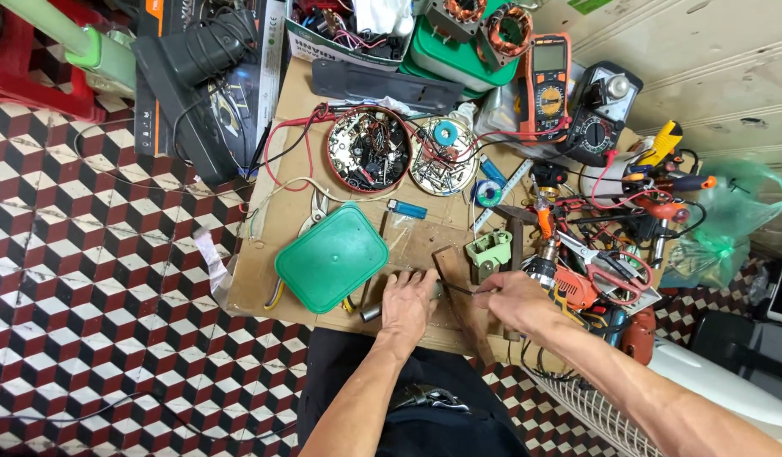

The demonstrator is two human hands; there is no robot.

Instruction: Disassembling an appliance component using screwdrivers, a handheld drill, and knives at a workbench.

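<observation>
Left hand (406, 306) flat on the desk (277, 220), right hand (514, 300) just beside it on its right, a thin rod (459, 290) between them. Lidded box (332, 256) left of the left hand, small cylinder (371, 312) just at its left edge. Wooden strip (456, 279) runs between the hands. Plastic bracket (489, 250) behind the right hand. Two round tins (367, 149) of parts farther behind the left hand, lighter (406, 208) between tins and hands. Drill (569, 283) and scissors (615, 275) right of the right hand. Multimeter (548, 85) far behind.

Your single head camera looks almost straight down, from fairly near, at the desk (264, 254) and probably your lap below it.
</observation>
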